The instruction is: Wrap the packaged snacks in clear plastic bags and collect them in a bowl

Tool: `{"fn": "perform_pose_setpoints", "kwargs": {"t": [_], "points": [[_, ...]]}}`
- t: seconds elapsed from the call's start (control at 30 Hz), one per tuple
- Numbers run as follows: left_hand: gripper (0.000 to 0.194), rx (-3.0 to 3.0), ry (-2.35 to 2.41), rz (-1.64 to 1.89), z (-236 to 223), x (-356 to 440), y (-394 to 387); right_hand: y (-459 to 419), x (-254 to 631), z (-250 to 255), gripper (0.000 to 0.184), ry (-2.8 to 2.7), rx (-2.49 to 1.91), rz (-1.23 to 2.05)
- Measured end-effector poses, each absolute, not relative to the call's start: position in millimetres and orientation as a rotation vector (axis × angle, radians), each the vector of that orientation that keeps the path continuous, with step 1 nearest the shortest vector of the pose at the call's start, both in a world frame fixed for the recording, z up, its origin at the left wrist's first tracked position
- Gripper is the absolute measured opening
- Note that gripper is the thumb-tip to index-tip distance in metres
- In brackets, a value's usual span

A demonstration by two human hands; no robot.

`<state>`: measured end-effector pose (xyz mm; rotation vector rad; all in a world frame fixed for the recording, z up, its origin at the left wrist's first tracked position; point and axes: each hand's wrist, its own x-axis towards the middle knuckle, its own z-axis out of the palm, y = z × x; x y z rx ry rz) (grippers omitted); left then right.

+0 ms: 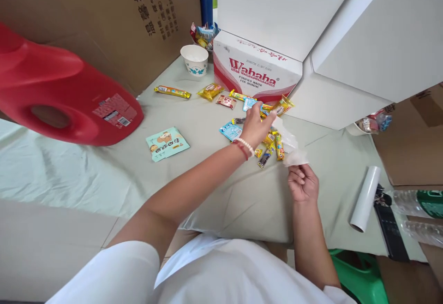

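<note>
My right hand (303, 183) is closed, its fingers pinching the edge of a thin white plastic bag (289, 140). The bag is crumpled and stretches up and left towards my other hand. My left hand (256, 126) reaches over a pile of small wrapped snacks, thumb and fingers apart; what lies under its palm is hidden. Near its fingertips are a blue-and-white packet (249, 104) and a golden wrapped cake (282, 105). Closer to me lie a yellow stick-shaped snack (278, 146), a dark-and-yellow wrapped stick (266, 156) and a blue packet (230, 131).
Behind the snacks stands a Wahaha carton (258, 71), with a paper cup (194, 60) to its left. A mint-green packet (168, 144) lies left of my forearm. A large red jug (79, 92) fills the left side. A white roll (365, 199) lies right.
</note>
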<state>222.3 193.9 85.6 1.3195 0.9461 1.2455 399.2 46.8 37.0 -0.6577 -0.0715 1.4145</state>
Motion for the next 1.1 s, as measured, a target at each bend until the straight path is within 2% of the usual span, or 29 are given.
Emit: {"fn": "perform_pose_setpoints", "kwargs": {"t": [0.07, 0.17, 0.2, 0.33, 0.4, 0.5, 0.57, 0.67, 0.73, 0.87, 1.1], "points": [[0.034, 1.367, 0.808, 1.104, 75, 214, 171, 48, 387, 35, 0.02, -0.054, -0.711, 1.469], [0.067, 1.267, 0.756, 0.943, 44, 198, 131, 53, 371, 30, 0.02, -0.076, -0.766, 1.544], [0.071, 1.217, 0.759, 0.93, 34, 193, 122, 55, 367, 29, 0.022, -0.091, -0.781, 1.588], [0.041, 1.072, 0.834, 0.946, 8, 175, 126, 60, 357, 26, 0.026, -0.198, -0.833, 1.791], [0.035, 1.08, 0.976, 1.111, 7, 165, 139, 60, 354, 26, 0.027, -0.267, -0.861, 1.815], [0.038, 1.164, 1.248, 1.379, 15, 154, 145, 60, 348, 25, 0.029, -0.356, -0.921, 1.719], [0.027, 1.251, 1.26, 1.284, 23, 153, 136, 59, 343, 24, 0.028, -0.434, -0.975, 1.603], [0.037, 1.299, 1.04, 0.999, 29, 163, 117, 58, 334, 21, 0.026, -0.593, -1.049, 1.499], [0.04, 1.24, 0.945, 0.931, 27, 171, 108, 57, 330, 18, 0.026, -0.708, -1.087, 1.498], [0.045, 0.947, 0.843, 0.904, 18, 173, 109, 54, 328, 13, 0.029, -0.807, -1.121, 1.491], [0.04, 0.553, 0.754, 0.985, 16, 160, 117, 54, 338, 18, 0.035, -0.712, -1.151, 1.441]]}}
